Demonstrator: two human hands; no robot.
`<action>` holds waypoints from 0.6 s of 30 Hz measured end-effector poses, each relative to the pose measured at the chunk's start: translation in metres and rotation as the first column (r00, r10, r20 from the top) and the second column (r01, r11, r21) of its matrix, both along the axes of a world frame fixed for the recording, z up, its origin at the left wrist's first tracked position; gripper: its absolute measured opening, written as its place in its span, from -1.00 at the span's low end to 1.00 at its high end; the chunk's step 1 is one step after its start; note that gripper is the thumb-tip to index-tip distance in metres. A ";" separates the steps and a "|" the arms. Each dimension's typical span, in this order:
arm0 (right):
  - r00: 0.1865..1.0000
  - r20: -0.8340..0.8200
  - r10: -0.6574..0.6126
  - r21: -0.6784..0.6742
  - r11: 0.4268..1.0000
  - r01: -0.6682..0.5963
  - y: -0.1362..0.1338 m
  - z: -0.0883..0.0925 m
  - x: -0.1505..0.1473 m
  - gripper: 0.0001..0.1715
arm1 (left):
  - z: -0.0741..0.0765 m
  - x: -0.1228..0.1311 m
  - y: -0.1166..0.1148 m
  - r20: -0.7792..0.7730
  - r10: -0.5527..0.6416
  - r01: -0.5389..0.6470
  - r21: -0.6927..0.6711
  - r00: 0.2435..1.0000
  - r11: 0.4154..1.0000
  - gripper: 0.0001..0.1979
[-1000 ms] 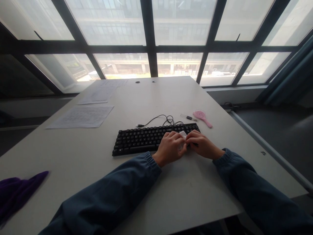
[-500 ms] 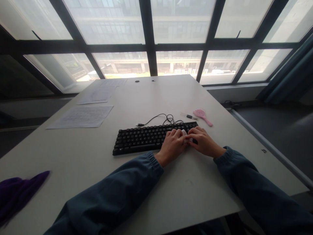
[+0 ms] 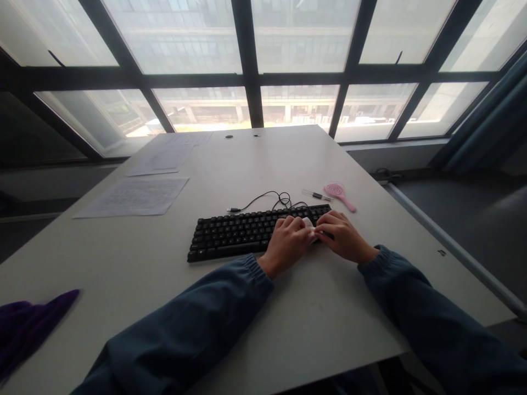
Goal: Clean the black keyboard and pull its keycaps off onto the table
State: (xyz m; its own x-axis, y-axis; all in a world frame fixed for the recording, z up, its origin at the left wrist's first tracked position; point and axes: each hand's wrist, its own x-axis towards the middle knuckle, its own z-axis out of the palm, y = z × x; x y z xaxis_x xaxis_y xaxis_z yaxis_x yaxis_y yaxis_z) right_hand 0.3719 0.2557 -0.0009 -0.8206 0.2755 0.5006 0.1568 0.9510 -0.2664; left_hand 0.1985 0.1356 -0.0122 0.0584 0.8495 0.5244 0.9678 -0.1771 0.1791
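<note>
A black keyboard [image 3: 230,236] lies slightly slanted on the white table. Over its right part, my left hand [image 3: 287,244] is closed, its fingers curled around a small white piece [image 3: 308,223]. Facing it from the right, my right hand [image 3: 341,237] pinches the same piece at its near side with thumb and fingers together. Most of the white piece is hidden by the fingers, so its kind does not show. The hands nearly touch and cover the keyboard's right-hand keys. Behind the keyboard, its black cable [image 3: 263,195] lies looped, with a USB plug at the end.
A pink hairbrush [image 3: 336,191] and a thin tool with a dark middle and wire ends [image 3: 317,195] lie behind my right hand. Printed sheets [image 3: 134,197] are at the left. A purple cloth [image 3: 35,323] lies at the near left. Windows stand beyond the table [image 3: 263,164].
My hands stay over the right side of the keyboard with only slight finger movement at the white piece. The whole view has shifted a little.
</note>
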 end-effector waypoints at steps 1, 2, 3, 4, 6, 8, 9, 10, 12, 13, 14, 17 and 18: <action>1.000 0.024 0.000 -0.009 1.000 0.000 0.001 -0.001 0.000 -0.88 | 0.000 0.001 0.000 0.001 -0.003 0.004 -0.024 1.000 1.000 -0.70; 0.999 0.046 0.001 -0.017 1.000 0.000 0.001 -0.002 0.001 -0.87 | 0.001 0.002 -0.001 -0.001 -0.004 0.004 -0.047 1.000 0.999 -0.69; 0.998 0.063 0.001 -0.025 1.000 0.001 0.002 -0.002 0.001 -0.86 | 0.001 0.003 -0.001 -0.006 -0.002 0.001 -0.066 1.000 0.998 -0.68; 0.997 0.077 0.001 -0.030 1.000 0.002 0.002 -0.003 0.001 -0.84 | 0.001 0.003 -0.001 -0.015 0.002 -0.003 -0.082 1.000 0.997 -0.68; 0.996 0.094 -0.004 -0.036 0.999 0.008 0.003 -0.005 0.001 -0.84 | 0.002 0.004 -0.001 -0.038 0.000 -0.004 -0.106 0.999 0.994 -0.71; 0.995 0.101 -0.001 -0.036 0.999 0.005 0.003 -0.005 0.001 -0.86 | 0.002 0.004 -0.001 -0.057 -0.007 0.000 -0.120 0.998 0.993 -0.73; 0.995 0.100 0.004 -0.033 0.999 0.000 0.003 -0.006 0.000 -0.87 | 0.002 0.004 -0.001 -0.062 -0.010 0.002 -0.123 0.998 0.992 -0.74; 0.995 0.099 0.007 -0.027 1.000 -0.005 0.002 -0.006 0.000 -0.88 | 0.002 0.003 0.000 -0.066 -0.013 0.005 -0.124 0.998 0.992 -0.75; 0.996 0.093 0.007 -0.006 1.000 -0.006 0.001 -0.005 -0.001 -0.88 | 0.003 0.004 0.000 -0.076 -0.016 0.008 -0.117 0.997 0.993 -0.75; 0.996 0.086 0.003 0.007 1.000 -0.003 0.000 -0.004 -0.001 -0.87 | 0.003 0.004 0.000 -0.086 -0.021 0.011 -0.111 0.996 0.994 -0.75; 0.997 0.078 -0.001 0.018 1.000 0.000 0.000 -0.004 -0.002 -0.84 | 0.004 0.004 0.000 -0.101 -0.028 0.018 -0.103 0.994 0.994 -0.74; 1.000 0.019 -0.007 0.021 1.000 0.006 -0.002 -0.002 -0.002 -0.78 | 0.007 0.002 -0.002 -0.148 -0.045 0.036 -0.066 0.988 0.997 -0.74; 1.000 -0.016 -0.012 0.011 1.000 0.012 -0.003 -0.001 -0.002 -0.79 | 0.009 0.000 -0.003 -0.153 -0.040 0.033 -0.047 0.987 0.998 -0.76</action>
State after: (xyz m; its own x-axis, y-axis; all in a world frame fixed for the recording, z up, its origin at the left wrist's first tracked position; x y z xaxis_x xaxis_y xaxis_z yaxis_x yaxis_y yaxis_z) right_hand 0.3703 0.2530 -0.0019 -0.8091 0.2798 0.5167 0.1640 0.9519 -0.2586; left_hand 0.1988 0.1322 -0.0034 0.1673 0.8675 0.4685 0.9774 -0.2084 0.0368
